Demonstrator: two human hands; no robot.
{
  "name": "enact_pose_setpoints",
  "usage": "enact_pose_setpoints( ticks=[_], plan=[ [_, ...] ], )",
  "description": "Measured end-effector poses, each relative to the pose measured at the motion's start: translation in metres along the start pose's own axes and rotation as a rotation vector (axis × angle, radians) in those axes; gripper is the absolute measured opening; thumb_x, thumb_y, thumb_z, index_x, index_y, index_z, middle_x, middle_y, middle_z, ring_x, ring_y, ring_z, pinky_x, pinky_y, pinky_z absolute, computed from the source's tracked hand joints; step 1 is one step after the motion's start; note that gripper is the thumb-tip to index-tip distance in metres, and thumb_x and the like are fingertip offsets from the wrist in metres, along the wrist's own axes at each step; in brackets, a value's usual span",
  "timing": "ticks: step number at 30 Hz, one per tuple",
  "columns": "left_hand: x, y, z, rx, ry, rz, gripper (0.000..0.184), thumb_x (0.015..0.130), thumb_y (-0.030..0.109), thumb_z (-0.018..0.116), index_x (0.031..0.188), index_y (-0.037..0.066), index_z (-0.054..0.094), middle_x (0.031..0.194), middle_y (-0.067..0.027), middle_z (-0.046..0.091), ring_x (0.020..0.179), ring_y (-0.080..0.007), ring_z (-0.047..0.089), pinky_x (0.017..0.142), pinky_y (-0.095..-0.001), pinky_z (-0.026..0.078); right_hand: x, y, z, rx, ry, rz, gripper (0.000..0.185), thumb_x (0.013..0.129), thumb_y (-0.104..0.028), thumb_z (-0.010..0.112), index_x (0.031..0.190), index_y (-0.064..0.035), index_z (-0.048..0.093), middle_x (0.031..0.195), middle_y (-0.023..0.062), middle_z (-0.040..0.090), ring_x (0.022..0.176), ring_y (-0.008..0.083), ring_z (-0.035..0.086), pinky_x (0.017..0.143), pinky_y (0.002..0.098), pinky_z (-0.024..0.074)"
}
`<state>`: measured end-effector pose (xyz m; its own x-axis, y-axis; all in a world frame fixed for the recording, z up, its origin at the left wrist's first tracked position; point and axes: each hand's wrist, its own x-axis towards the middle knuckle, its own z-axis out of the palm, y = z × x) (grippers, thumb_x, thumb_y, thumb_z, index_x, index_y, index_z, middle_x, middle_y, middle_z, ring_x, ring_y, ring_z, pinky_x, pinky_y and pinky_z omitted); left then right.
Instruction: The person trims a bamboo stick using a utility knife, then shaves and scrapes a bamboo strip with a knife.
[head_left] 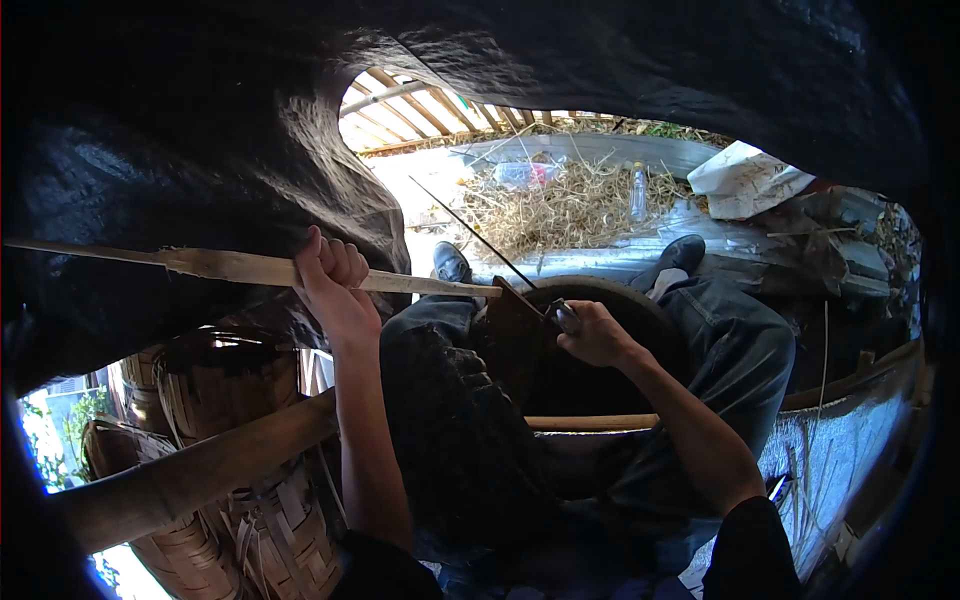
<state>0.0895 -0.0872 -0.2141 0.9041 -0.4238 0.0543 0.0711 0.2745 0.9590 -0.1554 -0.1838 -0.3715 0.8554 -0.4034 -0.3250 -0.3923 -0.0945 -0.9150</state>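
Note:
My left hand is wrapped round a long, pale strip of split wood or bamboo, wider and rough-edged left of the fist. Its right end tapers to a narrow tip. That tip meets a brown, blade-like piece just left of my right hand. Closed fingers of the right hand grip a tool with a dark, shiny handle; whether the brown piece belongs to it I cannot tell. Between my knees is a dark round container. A thin dark rod slants above the strip's tip.
Woven baskets stand at lower left behind a thick bamboo pole. Dark sheeting hangs overhead and on the left. Beyond my feet lie straw, a clear plastic bottle and a white sack.

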Motion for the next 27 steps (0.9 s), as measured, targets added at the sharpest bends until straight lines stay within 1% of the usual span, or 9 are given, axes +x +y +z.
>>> enact_pose_setpoints(
  ticks=[2,6,12,15,17,20,23,25,27],
  plan=[
    [0.000,0.001,-0.003,-0.026,-0.042,-0.021,0.047,0.092,0.024,0.044,0.055,0.015,0.016,0.049,0.0031,0.012,0.045,-0.0082,0.011,0.044,-0.0275,0.013,-0.003,-0.015,-0.005,-0.093,0.010,-0.004,0.015,0.071,-0.007,0.058,0.080,0.0029,0.051,0.071,0.0196,0.057,0.069,0.0348,0.060,0.063,0.0409,0.0469],
    [0.000,0.005,-0.015,-0.046,-0.110,-0.134,0.051,0.095,0.030,0.042,0.053,0.015,0.016,0.049,0.0029,0.012,0.046,-0.0093,0.010,0.045,-0.0283,0.013,-0.015,-0.051,-0.012,-0.086,0.027,0.036,0.016,0.072,-0.009,0.058,0.080,0.0038,0.052,0.074,0.0212,0.057,0.073,0.0381,0.060,0.064,0.0421,0.0476],
    [0.002,0.009,-0.026,-0.119,-0.462,-0.182,0.056,0.098,0.041,0.032,0.051,0.015,0.016,0.048,0.0032,0.010,0.046,-0.0114,0.009,0.047,-0.0304,0.012,-0.027,-0.096,-0.008,0.147,-0.005,-0.110,0.018,0.071,-0.010,0.058,0.079,0.0040,0.050,0.065,0.0169,0.054,0.061,0.0285,0.057,0.059,0.0382,0.0447],
    [0.001,0.012,-0.023,-0.015,-0.609,-0.221,0.055,0.099,0.040,0.027,0.051,0.014,0.016,0.049,0.0021,0.013,0.049,-0.0120,0.012,0.050,-0.0303,0.015,-0.031,-0.115,-0.012,0.342,-0.109,0.042,0.016,0.071,-0.009,0.058,0.078,0.0023,0.050,0.060,0.0081,0.049,0.058,0.0171,0.051,0.055,0.0343,0.0414],
    [0.000,0.013,-0.025,0.089,-0.686,-0.228,0.056,0.098,0.044,0.026,0.052,0.013,0.021,0.060,-0.0020,0.029,0.058,-0.0143,0.028,0.058,-0.0292,0.027,-0.035,-0.103,-0.001,0.474,-0.097,0.056,0.013,0.072,-0.007,0.058,0.078,0.0002,0.050,0.060,0.0012,0.046,0.057,0.0105,0.047,0.051,0.0315,0.0386],
    [-0.005,0.019,-0.017,0.330,-0.707,0.025,0.053,0.095,0.052,0.028,0.060,0.011,0.032,0.081,-0.0062,0.038,0.079,-0.0183,0.039,0.075,-0.0334,0.034,-0.043,-0.088,0.001,0.454,-0.044,0.120,0.011,0.072,-0.006,0.057,0.077,-0.0011,0.048,0.059,-0.0016,0.045,0.054,0.0082,0.045,0.048,0.0291,0.0360],
    [-0.011,0.037,-0.017,0.196,-0.675,-0.019,0.051,0.092,0.058,0.031,0.073,0.011,0.038,0.094,-0.0073,0.039,0.091,-0.0197,0.039,0.084,-0.0374,0.034,-0.049,-0.081,-0.001,0.506,-0.056,0.140,0.012,0.072,-0.007,0.057,0.074,-0.0017,0.047,0.057,-0.0014,0.044,0.053,0.0077,0.043,0.046,0.0290,0.0356],
    [-0.018,0.058,-0.004,0.078,-0.697,-0.008,0.049,0.092,0.058,0.033,0.080,0.012,0.039,0.088,-0.0046,0.038,0.089,-0.0203,0.040,0.083,-0.0375,0.034,-0.048,-0.073,0.002,0.395,0.014,0.039,0.013,0.071,-0.008,0.058,0.071,-0.0022,0.046,0.055,-0.0008,0.043,0.050,0.0069,0.043,0.044,0.0280,0.0347],
    [-0.026,0.078,0.007,-0.036,-0.397,0.024,0.047,0.094,0.053,0.033,0.071,0.012,0.037,0.073,-0.0014,0.036,0.072,-0.0155,0.039,0.070,-0.0309,0.035,-0.047,-0.083,-0.001,0.339,-0.013,0.071,0.014,0.070,-0.009,0.058,0.069,-0.0019,0.046,0.054,0.0001,0.042,0.048,0.0071,0.043,0.043,0.0284,0.0344]
  ],
)
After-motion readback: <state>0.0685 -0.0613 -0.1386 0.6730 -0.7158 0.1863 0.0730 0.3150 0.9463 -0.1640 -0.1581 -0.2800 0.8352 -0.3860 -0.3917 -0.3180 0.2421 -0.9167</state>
